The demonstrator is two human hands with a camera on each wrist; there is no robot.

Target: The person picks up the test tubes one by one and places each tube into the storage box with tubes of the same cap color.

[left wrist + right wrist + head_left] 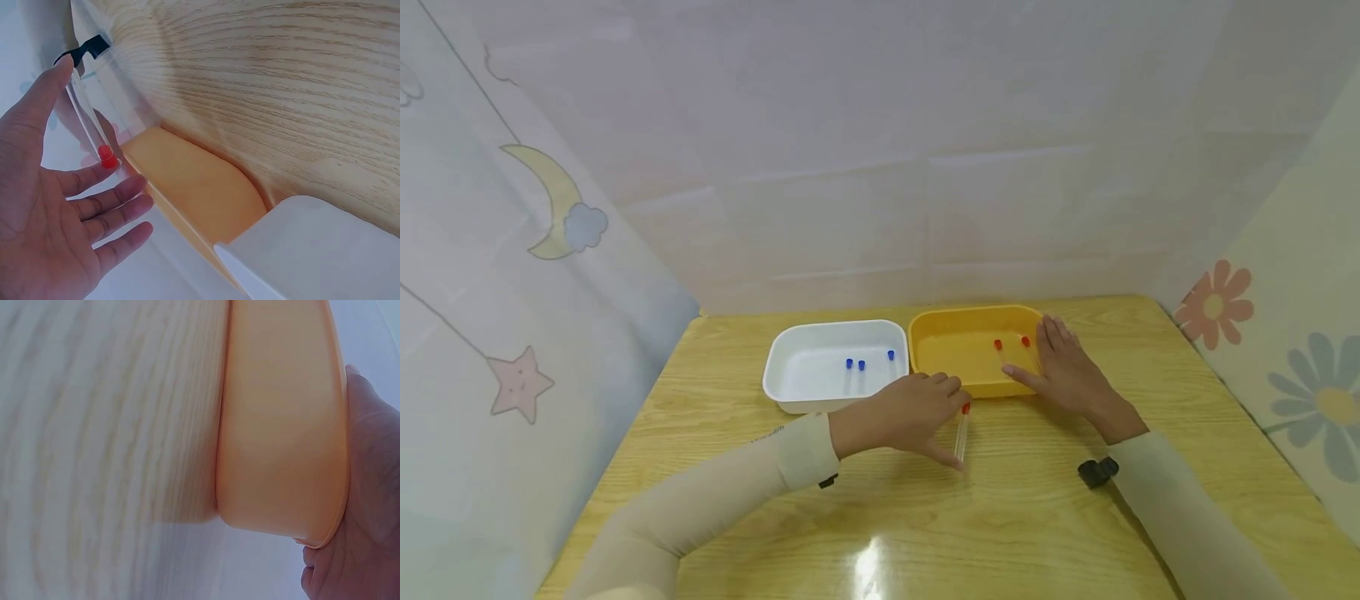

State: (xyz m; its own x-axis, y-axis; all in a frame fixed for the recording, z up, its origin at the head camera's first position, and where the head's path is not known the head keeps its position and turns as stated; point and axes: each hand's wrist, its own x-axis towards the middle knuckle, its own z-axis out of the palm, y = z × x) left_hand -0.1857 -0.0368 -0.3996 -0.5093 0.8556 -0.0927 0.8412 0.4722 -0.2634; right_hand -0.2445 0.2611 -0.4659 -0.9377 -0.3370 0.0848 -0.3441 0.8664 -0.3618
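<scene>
My left hand (917, 412) pinches a clear test tube with a red cap (90, 119) by its two ends, thumb at the bare end and index finger at the cap. The tube hangs in front of the yellow tray (943, 387), and the other fingers are spread apart. My right hand (1067, 375) rests on that tray's near right corner, its fingers stretched along the right rim and the thumb reaching over the near rim. Inside the yellow tray lie two red-capped tubes (997, 344), partly hidden by the right thumb.
Left of the yellow tray, right against it, stands a white tray (778, 375) with three blue-capped tubes (849, 364). Both trays sit on a wooden table (715, 375) near its back edge. Printed cloth hangs behind and on both sides.
</scene>
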